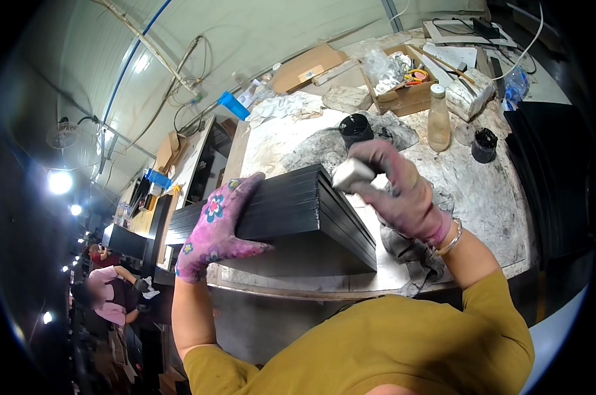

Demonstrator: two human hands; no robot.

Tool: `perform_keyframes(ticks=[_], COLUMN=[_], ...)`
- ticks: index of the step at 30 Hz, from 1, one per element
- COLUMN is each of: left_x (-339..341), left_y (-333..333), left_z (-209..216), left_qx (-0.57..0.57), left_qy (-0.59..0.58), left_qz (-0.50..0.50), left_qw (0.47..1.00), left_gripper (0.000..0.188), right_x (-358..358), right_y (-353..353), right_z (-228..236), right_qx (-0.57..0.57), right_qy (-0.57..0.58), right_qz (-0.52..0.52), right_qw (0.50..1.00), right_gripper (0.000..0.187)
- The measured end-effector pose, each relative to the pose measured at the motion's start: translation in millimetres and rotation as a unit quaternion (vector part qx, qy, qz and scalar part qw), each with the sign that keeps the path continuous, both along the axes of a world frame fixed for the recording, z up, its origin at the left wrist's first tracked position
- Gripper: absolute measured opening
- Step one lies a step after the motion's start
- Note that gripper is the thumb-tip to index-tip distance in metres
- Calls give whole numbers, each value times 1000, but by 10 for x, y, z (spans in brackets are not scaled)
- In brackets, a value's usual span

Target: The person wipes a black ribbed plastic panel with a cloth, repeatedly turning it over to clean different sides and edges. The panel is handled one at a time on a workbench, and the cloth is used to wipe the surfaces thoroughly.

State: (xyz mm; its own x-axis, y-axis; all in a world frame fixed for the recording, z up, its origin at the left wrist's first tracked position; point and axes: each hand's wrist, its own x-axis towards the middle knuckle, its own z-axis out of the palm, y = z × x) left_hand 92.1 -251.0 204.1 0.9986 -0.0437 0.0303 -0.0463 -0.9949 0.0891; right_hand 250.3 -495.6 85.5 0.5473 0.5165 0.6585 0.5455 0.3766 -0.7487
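Observation:
In a pink flowered glove, my left hand [219, 227] grips a stack of black panels [291, 197], with the fingers over the upper edges and the thumb against the nearest face. The stack stands tilted at the table's near edge, its corner toward the right. My right hand [406, 194], in a stained pink glove, pinches a whitish sponge-like block [352, 175] just right of that corner. Whether the block touches the panels I cannot tell. A dark, crumpled rag [410, 253] lies below my right hand. Behind it stands a black-smeared cup [356, 130].
On the stained table [489, 217] stand a bottle [439, 118], a second black cup [484, 145] and a cardboard box [403, 99] of tools and scraps. More black panels [551, 184] are stacked at the right. Another person [110, 293] works at the far left.

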Motion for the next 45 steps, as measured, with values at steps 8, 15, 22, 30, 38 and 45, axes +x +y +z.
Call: perform_keyframes(ticks=[8, 15, 22, 30, 38, 45], left_x=[-40, -19, 79, 120, 66, -37], left_y=[-17, -30, -24, 53, 66, 39], left_z=[-2, -15, -21, -15, 1, -47], left_qx=[1, -2, -2, -1, -4, -1], left_qy=[5, 11, 10, 19, -3, -27], left_qz=[20, 18, 13, 33, 10, -12], left_qw=[1000, 1000, 1000, 999, 1000, 1000], left_gripper=[102, 108, 109, 107, 103, 99], right_x=[-51, 1131, 1577, 1313, 455, 414], right_y=[121, 594, 1365, 911, -114, -559], right_z=[-57, -1651, -2343, -1841, -2133, -613], right_qx=[14, -110, -144, -328, -529, -38], right_qy=[-155, 194, 100, -90, -29, 153], right_qz=[-72, -181, -184, -184, -167, -81], right_qw=[985, 958, 967, 922, 831, 984], right_gripper=[41, 36, 29, 55, 55, 48])
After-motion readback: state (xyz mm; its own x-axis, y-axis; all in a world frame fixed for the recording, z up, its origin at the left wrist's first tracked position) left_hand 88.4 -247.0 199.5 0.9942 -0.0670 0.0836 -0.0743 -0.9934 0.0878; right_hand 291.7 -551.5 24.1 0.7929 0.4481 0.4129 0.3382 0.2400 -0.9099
